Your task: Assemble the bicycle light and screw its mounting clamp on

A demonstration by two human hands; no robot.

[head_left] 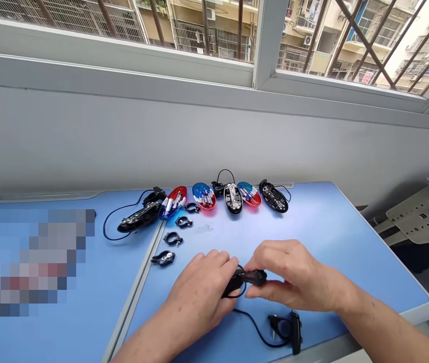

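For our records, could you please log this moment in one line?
left hand: holding black device; right hand: pinching dark part; black ring clamps: on blue table

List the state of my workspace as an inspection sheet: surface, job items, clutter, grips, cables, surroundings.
Surface: blue table, with a seam between two tops at left.
Job items: black unit and dark end piece, both in hand; whether they are joined cannot be told.
Clutter: three red-and-blue shells with batteries and two open oval housings along the back; four ring clamps left of centre; pixelated item farther left, unreadable.
Grips: left grip around the black unit; right grip pinching the dark end piece.
Cables: thin cable between the left grip and a black bracket near the front edge; looped cable at left.
Surroundings: grey wall and barred window behind.
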